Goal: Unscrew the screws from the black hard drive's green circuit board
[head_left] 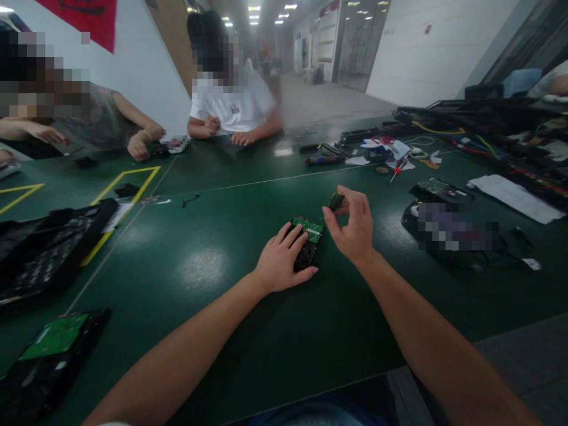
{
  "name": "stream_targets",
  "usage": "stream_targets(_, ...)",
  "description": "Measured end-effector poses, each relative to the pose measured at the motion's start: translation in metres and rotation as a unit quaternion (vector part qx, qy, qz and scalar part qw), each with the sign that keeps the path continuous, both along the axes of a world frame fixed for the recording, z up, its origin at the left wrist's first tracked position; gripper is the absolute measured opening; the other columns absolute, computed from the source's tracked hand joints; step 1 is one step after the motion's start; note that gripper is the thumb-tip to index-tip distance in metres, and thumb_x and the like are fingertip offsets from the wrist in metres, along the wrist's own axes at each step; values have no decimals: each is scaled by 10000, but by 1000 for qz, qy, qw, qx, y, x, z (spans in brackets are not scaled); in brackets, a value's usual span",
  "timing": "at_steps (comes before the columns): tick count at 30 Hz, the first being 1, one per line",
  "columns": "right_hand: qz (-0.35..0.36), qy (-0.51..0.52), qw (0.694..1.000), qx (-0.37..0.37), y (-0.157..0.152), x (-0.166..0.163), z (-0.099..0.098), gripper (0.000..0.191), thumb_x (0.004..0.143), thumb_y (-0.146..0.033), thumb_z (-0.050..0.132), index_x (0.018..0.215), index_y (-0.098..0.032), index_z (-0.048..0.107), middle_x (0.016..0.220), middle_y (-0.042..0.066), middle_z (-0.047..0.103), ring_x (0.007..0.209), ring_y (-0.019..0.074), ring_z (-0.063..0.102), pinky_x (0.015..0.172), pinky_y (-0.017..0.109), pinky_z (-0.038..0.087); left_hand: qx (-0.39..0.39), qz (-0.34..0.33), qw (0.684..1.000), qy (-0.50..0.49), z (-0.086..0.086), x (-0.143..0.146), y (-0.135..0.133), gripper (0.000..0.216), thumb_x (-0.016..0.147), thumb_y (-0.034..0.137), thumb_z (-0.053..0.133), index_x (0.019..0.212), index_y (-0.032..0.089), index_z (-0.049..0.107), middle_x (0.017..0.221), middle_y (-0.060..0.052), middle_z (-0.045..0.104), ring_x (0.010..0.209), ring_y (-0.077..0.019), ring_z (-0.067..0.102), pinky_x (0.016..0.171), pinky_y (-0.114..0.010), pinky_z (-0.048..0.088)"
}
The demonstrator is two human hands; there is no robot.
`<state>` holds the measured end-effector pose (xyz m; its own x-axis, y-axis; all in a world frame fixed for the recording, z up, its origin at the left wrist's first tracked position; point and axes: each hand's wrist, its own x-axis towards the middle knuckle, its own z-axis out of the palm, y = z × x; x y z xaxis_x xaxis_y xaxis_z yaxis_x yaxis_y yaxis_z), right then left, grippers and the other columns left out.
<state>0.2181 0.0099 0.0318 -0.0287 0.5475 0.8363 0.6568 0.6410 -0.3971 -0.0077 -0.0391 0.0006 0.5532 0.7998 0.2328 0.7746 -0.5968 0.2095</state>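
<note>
A hard drive point(313, 229) lies on the green table with its circuit board facing up. My left hand point(280, 260) grips it from the left, fingers across its top and thumb along the near edge, covering much of its black casing. Just right of the drive and raised above the table, my right hand point(354, 228) is closed around the dark, yellow-marked handle of a screwdriver point(336, 201). Its shaft and tip are too faint to make out.
A screwdriver with a red part point(398, 170), cables and tools lie at the back right. On the right sit a second circuit-board unit point(444, 190) and a black bundle point(412, 228). Black casings point(57, 248) stand left. Two people point(233, 106) sit across the table.
</note>
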Motion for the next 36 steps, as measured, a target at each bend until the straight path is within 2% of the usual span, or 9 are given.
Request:
stream_targets(4, -11, -7, 1000, -4, 0, 2, 0, 499, 991, -339, 664, 1469, -334, 521, 1220, 92, 614, 962, 232, 665, 759, 425, 678, 1, -2, 1000, -8, 1, 0, -1, 924, 908, 782, 584, 1609, 194, 458, 1729, -134, 351, 1621, -419, 229, 1231, -603, 399)
stream_targets(10, 13, -10, 1000, -9, 2, 1, -4, 588, 1018, -299, 591, 1574, -316, 403, 1363, 126, 615, 953, 239, 682, 791, 443, 672, -4, -5, 1000, -1, 2, 1, -2, 922, 917, 772, 581, 1616, 184, 449, 1707, -123, 398, 1625, -422, 209, 1234, -613, 391)
stream_targets(13, 16, 2, 1000, 1, 2, 1, -3, 562, 986, -319, 659, 1515, -318, 469, 1289, 108, 604, 923, 223, 667, 738, 413, 665, -5, -5, 1000, 2, 2, 1, -1, 921, 924, 770, 570, 1617, 175, 446, 1707, -124, 399, 1623, -429, 207, 1234, -618, 385)
stream_targets(17, -15, 2, 1000, 11, 1, 3, 0, 484, 970, -311, 689, 1434, -320, 549, 1193, 86, 587, 883, 204, 644, 720, 404, 653, -5, -6, 1000, 1, 1, 0, -1, 932, 926, 780, 555, 1620, 169, 440, 1713, -118, 391, 1622, -434, 208, 1234, -618, 385)
stream_targets(23, -3, -1, 1000, 16, 1, 1, 0, 517, 1002, -257, 585, 1506, -310, 479, 1291, 120, 585, 1009, 240, 648, 782, 441, 671, -6, -6, 1000, 4, 2, 0, -1, 931, 929, 780, 551, 1620, 166, 442, 1715, -122, 387, 1626, -433, 197, 1234, -621, 385)
stream_targets(30, -18, 3, 1000, 2, -1, 2, 3, 438, 967, -371, 700, 1368, -296, 541, 1214, 101, 576, 970, 236, 631, 739, 421, 645, -10, -7, 1000, 2, 2, 0, -1, 922, 925, 772, 567, 1629, 192, 433, 1718, -117, 381, 1624, -439, 201, 1218, -630, 400)
stream_targets(36, -19, 15, 1000, 14, 0, 1, 2, 400, 981, -312, 666, 1353, -277, 521, 1237, 111, 578, 1005, 243, 648, 725, 411, 631, -11, -7, 1000, 8, 2, 0, -1, 944, 931, 785, 540, 1637, 171, 415, 1726, -113, 368, 1627, -434, 190, 1225, -625, 393)
